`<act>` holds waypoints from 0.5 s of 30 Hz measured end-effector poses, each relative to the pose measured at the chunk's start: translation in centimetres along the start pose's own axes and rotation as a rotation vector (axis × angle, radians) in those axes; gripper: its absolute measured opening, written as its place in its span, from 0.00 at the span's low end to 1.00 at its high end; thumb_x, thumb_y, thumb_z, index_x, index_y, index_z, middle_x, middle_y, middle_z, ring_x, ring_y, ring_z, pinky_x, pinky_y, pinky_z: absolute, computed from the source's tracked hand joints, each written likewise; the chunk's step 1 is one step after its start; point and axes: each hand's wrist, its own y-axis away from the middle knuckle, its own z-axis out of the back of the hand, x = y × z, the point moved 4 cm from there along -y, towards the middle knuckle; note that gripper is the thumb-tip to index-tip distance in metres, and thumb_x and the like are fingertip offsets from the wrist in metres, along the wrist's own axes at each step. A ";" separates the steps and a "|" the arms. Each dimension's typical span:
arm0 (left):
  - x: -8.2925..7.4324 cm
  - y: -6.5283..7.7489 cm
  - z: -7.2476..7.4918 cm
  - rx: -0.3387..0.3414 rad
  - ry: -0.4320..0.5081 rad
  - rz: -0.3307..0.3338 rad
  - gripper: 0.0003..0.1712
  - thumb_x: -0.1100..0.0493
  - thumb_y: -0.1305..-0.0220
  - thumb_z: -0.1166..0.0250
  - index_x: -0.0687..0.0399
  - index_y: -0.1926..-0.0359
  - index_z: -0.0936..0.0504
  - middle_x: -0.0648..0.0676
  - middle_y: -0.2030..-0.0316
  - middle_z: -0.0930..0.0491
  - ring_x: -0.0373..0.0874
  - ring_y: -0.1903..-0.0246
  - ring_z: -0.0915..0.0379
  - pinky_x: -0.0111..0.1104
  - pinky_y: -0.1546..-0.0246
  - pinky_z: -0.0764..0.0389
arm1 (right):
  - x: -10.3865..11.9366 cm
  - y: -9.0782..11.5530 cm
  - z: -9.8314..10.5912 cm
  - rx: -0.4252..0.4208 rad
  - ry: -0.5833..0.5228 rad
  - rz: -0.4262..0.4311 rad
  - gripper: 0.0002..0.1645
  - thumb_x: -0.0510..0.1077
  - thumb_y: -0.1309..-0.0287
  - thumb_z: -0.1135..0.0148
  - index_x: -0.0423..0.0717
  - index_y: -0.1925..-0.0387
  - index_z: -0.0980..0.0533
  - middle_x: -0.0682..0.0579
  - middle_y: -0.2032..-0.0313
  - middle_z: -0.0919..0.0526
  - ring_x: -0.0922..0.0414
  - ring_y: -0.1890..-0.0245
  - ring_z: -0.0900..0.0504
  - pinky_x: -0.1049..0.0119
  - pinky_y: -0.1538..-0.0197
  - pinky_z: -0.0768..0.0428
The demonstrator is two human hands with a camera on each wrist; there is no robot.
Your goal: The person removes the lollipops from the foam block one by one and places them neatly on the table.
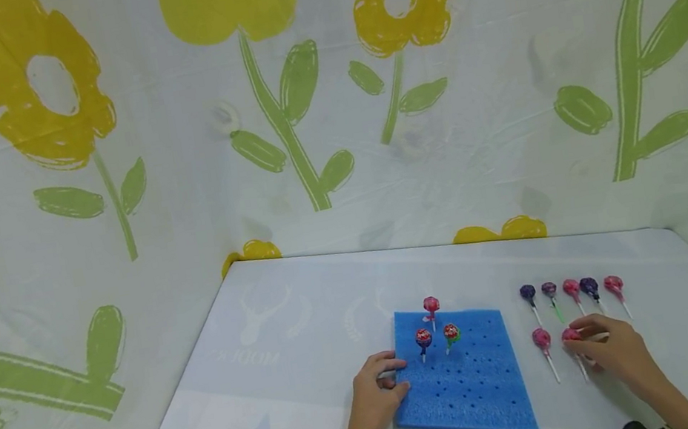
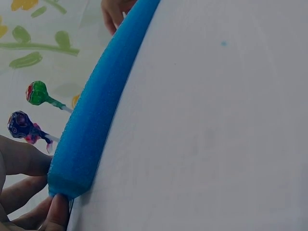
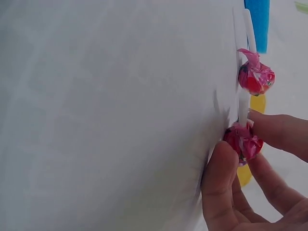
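Our right hand (image 1: 611,346) pinches a pink-wrapped lollipop (image 3: 246,144) by its head, stick toward us; leftward, our left hand (image 1: 375,393) holds blue foam (image 1: 484,416)

Ten lollipops (image 1: 541,338) are counted on one white table (image 1: 294,327): three upright in one blue foam board (image 1: 490,371), seven beside it in rows of five and two (one pinched by fingertips). Also counted: one left hand (image 1: 375,393), one right hand (image 1: 613,344).
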 end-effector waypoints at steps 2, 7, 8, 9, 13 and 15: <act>-0.1 0.0 0.0 -0.001 0.005 0.000 0.16 0.72 0.53 0.31 0.59 0.60 0.16 0.58 0.47 0.26 0.48 0.56 0.24 0.31 0.62 0.21 | -0.1 -0.1 0.0 0.002 0.002 0.006 0.30 0.47 0.46 0.33 0.30 0.48 0.30 0.31 0.56 0.24 0.52 0.69 0.23 0.64 0.70 0.20; -0.1 0.1 0.0 0.001 0.009 -0.004 0.16 0.72 0.53 0.31 0.59 0.59 0.16 0.59 0.47 0.26 0.50 0.55 0.25 0.33 0.61 0.21 | -0.3 -0.3 -0.1 0.005 0.003 0.012 0.30 0.45 0.47 0.32 0.31 0.48 0.30 0.30 0.56 0.24 0.53 0.69 0.22 0.64 0.70 0.20; -0.1 0.1 0.0 0.001 0.006 -0.005 0.16 0.72 0.53 0.31 0.59 0.60 0.16 0.59 0.47 0.26 0.50 0.55 0.25 0.33 0.61 0.21 | -0.3 -0.3 -0.1 0.005 0.005 0.015 0.30 0.45 0.47 0.32 0.31 0.48 0.30 0.30 0.56 0.24 0.53 0.70 0.22 0.64 0.70 0.20; -0.1 0.0 0.0 0.001 0.003 -0.007 0.16 0.72 0.53 0.31 0.60 0.60 0.16 0.59 0.47 0.26 0.50 0.55 0.25 0.33 0.62 0.21 | -0.3 -0.3 -0.1 0.005 0.006 0.017 0.30 0.45 0.47 0.32 0.31 0.48 0.30 0.30 0.56 0.24 0.53 0.70 0.22 0.64 0.71 0.20; 0.1 0.0 0.0 0.000 -0.013 -0.007 0.16 0.71 0.53 0.32 0.59 0.60 0.16 0.58 0.47 0.26 0.49 0.55 0.25 0.31 0.62 0.21 | -0.2 -0.1 -0.1 0.007 0.005 0.028 0.30 0.44 0.47 0.32 0.30 0.48 0.30 0.30 0.57 0.24 0.54 0.70 0.22 0.66 0.72 0.20; 0.1 -0.1 -0.1 0.000 -0.016 -0.009 0.15 0.71 0.53 0.32 0.59 0.60 0.16 0.58 0.47 0.26 0.49 0.55 0.25 0.31 0.61 0.21 | -0.1 0.0 -0.1 0.013 0.000 0.027 0.30 0.45 0.47 0.33 0.30 0.48 0.30 0.31 0.57 0.24 0.54 0.71 0.23 0.66 0.72 0.21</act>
